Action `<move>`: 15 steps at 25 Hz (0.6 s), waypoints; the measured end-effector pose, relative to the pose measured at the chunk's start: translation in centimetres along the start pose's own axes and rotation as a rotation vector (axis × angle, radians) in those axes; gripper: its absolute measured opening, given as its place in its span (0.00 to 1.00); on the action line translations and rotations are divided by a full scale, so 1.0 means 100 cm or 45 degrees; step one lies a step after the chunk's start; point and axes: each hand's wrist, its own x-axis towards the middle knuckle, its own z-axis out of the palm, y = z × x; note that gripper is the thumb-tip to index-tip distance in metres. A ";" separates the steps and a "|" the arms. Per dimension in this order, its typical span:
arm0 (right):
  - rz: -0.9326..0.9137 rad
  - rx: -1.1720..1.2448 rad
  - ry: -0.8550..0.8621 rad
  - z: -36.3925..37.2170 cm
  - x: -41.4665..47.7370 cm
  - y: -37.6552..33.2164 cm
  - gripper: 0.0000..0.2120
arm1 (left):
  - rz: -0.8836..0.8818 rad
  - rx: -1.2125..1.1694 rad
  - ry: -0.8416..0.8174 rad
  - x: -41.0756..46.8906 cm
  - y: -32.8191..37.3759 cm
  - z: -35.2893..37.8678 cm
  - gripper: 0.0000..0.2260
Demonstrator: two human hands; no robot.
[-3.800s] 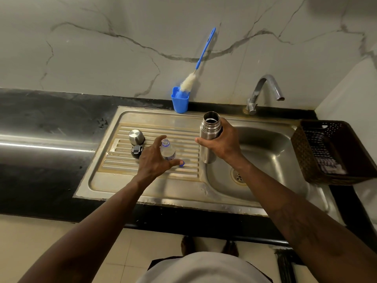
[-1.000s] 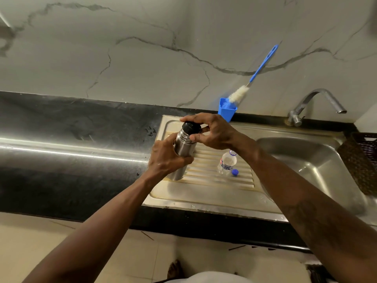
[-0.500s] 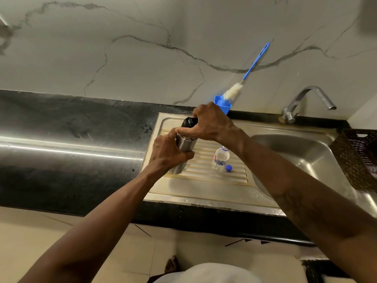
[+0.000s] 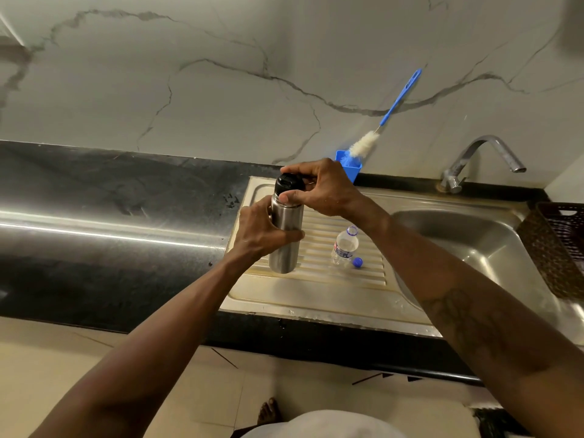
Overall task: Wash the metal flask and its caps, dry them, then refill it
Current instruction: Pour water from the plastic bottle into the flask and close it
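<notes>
Flask [image 4: 284, 238]: stood upright on the drainboard [image 4: 316, 292], at 9 o'clock from the sink bowl [image 4: 467, 235].
Left hand [image 4: 262, 232]: its fingers were curled round the middle of the flask.
Right hand [image 4: 322, 188]: thumb and fingers pinched the black cap [image 4: 286, 183] on the flask's mouth.
Water bottle [image 4: 344, 246]: was open, at 3 o'clock from the flask, with its blue lid [image 4: 357, 262] just beside it.
Brush [image 4: 379, 124]: was in a blue cup [image 4: 350, 169], at 1 o'clock.

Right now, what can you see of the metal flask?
The metal flask is a plain brushed-steel cylinder, roughly upright over the sink's ribbed drainboard; whether its base rests there is unclear. A black cap sits on its mouth. The left hand grips its body, the right hand pinches the cap. No dents or labels show.
</notes>
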 end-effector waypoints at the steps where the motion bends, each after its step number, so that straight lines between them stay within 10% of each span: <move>1: 0.039 -0.088 0.137 0.006 -0.001 -0.005 0.29 | -0.010 0.035 0.037 0.000 0.002 0.003 0.35; 5: 0.249 -0.506 0.441 0.022 -0.001 -0.020 0.33 | 0.005 0.134 0.082 0.004 0.004 0.005 0.35; 11: 0.119 0.226 -0.321 0.010 0.011 -0.005 0.33 | 0.013 -0.079 -0.120 0.013 -0.011 -0.015 0.32; 15: 0.033 0.202 -0.115 0.011 0.012 0.002 0.28 | -0.004 -0.061 -0.060 0.011 -0.012 -0.012 0.31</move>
